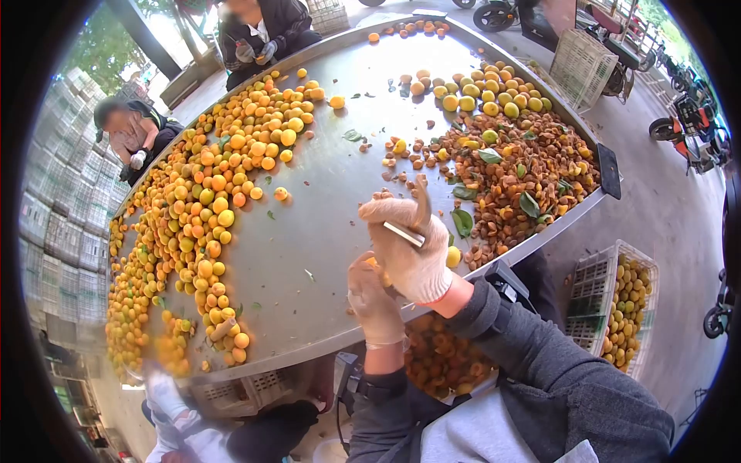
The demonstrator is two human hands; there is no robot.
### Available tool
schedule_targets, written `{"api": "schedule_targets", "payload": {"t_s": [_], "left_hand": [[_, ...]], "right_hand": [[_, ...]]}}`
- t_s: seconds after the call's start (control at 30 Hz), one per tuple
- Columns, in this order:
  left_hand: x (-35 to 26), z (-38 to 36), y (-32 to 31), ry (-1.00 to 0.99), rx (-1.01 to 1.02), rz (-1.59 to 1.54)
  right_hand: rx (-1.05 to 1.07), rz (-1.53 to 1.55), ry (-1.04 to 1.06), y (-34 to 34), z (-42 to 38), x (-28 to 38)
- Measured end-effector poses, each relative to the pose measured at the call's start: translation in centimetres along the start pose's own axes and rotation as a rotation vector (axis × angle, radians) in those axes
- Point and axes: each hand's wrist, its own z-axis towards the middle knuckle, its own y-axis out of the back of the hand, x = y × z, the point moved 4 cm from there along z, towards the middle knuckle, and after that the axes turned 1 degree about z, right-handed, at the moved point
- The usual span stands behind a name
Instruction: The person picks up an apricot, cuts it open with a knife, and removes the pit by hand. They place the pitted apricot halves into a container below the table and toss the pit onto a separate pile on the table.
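Note:
Both hands wear whitish gloves and meet above the near edge of the metal table (309,231). My left hand (375,305) is closed around an apricot (373,262), of which only a small orange part shows between the fingers. Right beside and above it, my right hand (405,251) is curled round a small tool with a short silvery bar (404,233) sticking out. The tool's working end is hidden by the hands. Past the right hand lies a heap of brown-orange split apricot pieces and pits (525,170), mixed with green leaves (529,204).
Whole apricots (208,201) spread along the table's left side, with more at the back right (502,85). A crate of apricots (629,309) stands on the floor at right; cut apricots (440,355) are below the table edge. People (266,35) work around the table.

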Motion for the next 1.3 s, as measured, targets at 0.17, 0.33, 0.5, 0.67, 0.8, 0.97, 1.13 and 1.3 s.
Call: {"api": "schedule_targets", "payload": {"t_s": [0.17, 0.33, 0.5, 0.67, 0.8, 0.97, 1.13, 1.3], "left_hand": [[1.6, 0.1, 0.5, -0.051, -0.155, -0.231], [2.9, 0.6, 1.2, 0.206, -0.17, -0.223], [3.9, 1.0, 1.4, 0.503, 0.456, -1.096], [1.4, 0.8, 1.0, 0.498, -0.136, -0.404], [1.0, 1.0, 1.2, 0.405, 0.012, -0.435], [-0.1, 0.7, 0.8, 0.342, 0.002, -0.56], [1.7, 1.1, 1.1, 0.399, -0.023, -0.686], [2.1, 0.8, 1.1, 0.429, -0.158, -0.656]], "right_hand": [[0.112, -0.373, 0.102, -1.5, -0.7, -1.4], [-0.361, 0.603, -0.773, -0.5, -0.2, -6.5], [-0.33, 0.907, -0.858, 0.2, -0.4, -9.4], [-0.429, 0.67, -0.722, 0.2, 0.5, -6.7], [-0.367, 0.576, -0.551, 0.5, 1.4, -3.1], [-0.269, 0.553, -0.51, 0.1, 0.3, -3.0], [-0.254, 0.223, -0.39, -0.2, -0.4, -2.5], [-0.269, 0.17, -0.409, -0.4, -1.2, -2.4]]}}
